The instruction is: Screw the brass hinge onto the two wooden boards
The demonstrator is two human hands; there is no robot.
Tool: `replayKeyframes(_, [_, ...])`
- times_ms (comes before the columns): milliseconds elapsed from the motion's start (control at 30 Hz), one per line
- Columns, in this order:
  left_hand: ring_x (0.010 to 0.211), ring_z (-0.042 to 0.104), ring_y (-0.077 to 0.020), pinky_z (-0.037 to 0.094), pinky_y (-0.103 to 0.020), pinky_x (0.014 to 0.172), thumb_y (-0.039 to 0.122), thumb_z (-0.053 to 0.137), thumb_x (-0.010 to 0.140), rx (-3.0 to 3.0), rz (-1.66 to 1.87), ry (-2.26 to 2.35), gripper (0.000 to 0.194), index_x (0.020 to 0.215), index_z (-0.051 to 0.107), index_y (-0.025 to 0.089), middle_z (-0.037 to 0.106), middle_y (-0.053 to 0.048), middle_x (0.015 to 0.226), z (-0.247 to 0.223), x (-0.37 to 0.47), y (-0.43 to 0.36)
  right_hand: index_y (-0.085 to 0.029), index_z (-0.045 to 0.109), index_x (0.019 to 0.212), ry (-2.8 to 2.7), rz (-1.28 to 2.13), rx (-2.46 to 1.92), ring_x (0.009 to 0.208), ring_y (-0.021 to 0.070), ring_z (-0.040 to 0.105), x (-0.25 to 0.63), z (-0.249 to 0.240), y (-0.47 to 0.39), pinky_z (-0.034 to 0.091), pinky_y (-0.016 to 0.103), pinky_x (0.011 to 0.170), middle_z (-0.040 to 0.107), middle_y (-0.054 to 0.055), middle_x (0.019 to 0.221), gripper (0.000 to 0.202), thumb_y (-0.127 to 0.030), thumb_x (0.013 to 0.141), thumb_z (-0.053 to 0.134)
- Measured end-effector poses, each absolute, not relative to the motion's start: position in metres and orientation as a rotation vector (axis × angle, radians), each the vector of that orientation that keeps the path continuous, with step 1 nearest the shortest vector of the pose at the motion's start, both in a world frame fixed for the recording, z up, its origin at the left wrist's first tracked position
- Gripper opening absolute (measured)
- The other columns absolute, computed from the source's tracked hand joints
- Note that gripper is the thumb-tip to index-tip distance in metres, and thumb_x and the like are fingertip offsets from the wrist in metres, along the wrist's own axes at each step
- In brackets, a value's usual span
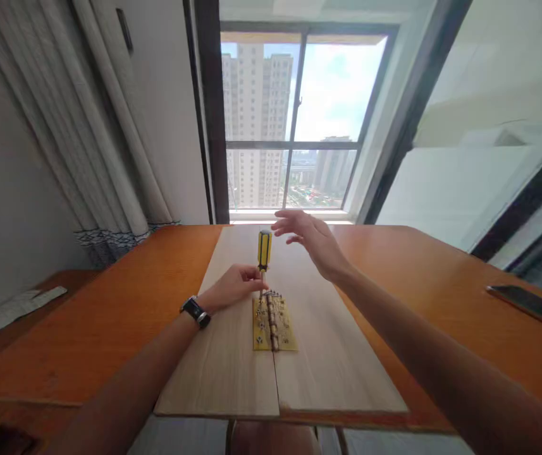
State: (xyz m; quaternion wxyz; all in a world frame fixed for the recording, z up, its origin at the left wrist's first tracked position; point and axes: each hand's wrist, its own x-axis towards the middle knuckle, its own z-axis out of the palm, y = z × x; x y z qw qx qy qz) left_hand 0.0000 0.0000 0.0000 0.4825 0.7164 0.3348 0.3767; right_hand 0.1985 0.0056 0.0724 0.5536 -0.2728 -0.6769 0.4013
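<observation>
Desk: one, orange-brown, glossy, set before the window. We noted light falling on its far edge.

Boards: two, pale wood grain, laid side by side on the desk, their seam running away from us.

Hinge: one, brass-coloured, flat across the seam, a leaf on each board. Marks dotted both leaves; we could not tell screws from holes. By its far end lay small dark pieces, too small to name.

Screwdriver: one, yellow and black handle uppermost, upright over the far end of the hinge's left leaf.

Hands: two, our own. The left hand pinched the shaft just below the handle, thumb against fingers; its wrist bore a black watch. The right hand hung in the air with fingers loosely spread, just beside the handle's top.

Phone: one, dark, flat at the desk's right side, well apart from the boards.

Cloth: one, whitish, on a lower brown surface at left.

Curtain: grey, patterned hem, gathered at left against a pale wall.

Window: dark-framed, divided into panes; beyond it we saw tower blocks and bright sky.

Seat: brown, partly seen under the desk's near edge.
</observation>
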Motion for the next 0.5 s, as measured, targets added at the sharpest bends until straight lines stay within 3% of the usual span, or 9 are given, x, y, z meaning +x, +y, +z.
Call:
replayKeyframes(200, [0.071, 0.055, -0.0129, 0.04, -0.026, 0.071, 0.03, 0.071, 0.074, 1.756, 0.903, 0.773, 0.02, 0.069, 0.063, 0.012, 0.062, 0.0, 0.07, -0.006, -0.003, 0.004, -0.02, 0.068, 0.116, -1.678, 1.096, -0.453, 0.091, 0.0196, 0.064, 0.182, 0.045, 0.017, 0.045, 0.034, 0.08, 0.07, 0.007, 0.092, 0.047, -0.056, 0.095, 0.045])
replayKeyframes(367, [0.071, 0.055, -0.0132, 0.04, -0.026, 0.07, 0.034, 0.074, 0.075, 1.752, 0.906, 0.728, 0.025, 0.07, 0.063, 0.012, 0.061, 0.0, 0.071, -0.012, -0.004, 0.008, -0.019, 0.065, 0.123, -1.808, 1.304, -0.34, 0.092, 0.0189, 0.063, 0.18, 0.04, 0.003, 0.047, 0.035, 0.084, 0.069, 0.008, 0.104, 0.04, -0.046, 0.094, 0.055])
replayKeyframes(500, [0.072, 0.057, -0.0142, 0.042, -0.027, 0.071, 0.037, 0.077, 0.072, 1.749, 0.915, 0.702, 0.028, 0.072, 0.063, 0.013, 0.062, 0.0, 0.073, -0.012, -0.005, 0.009, -0.018, 0.067, 0.111, -1.756, 1.354, -0.328, 0.083, 0.0155, 0.064, 0.176, 0.032, -0.004, 0.049, 0.033, 0.078, 0.069, 0.005, 0.094, 0.032, -0.042, 0.092, 0.059])
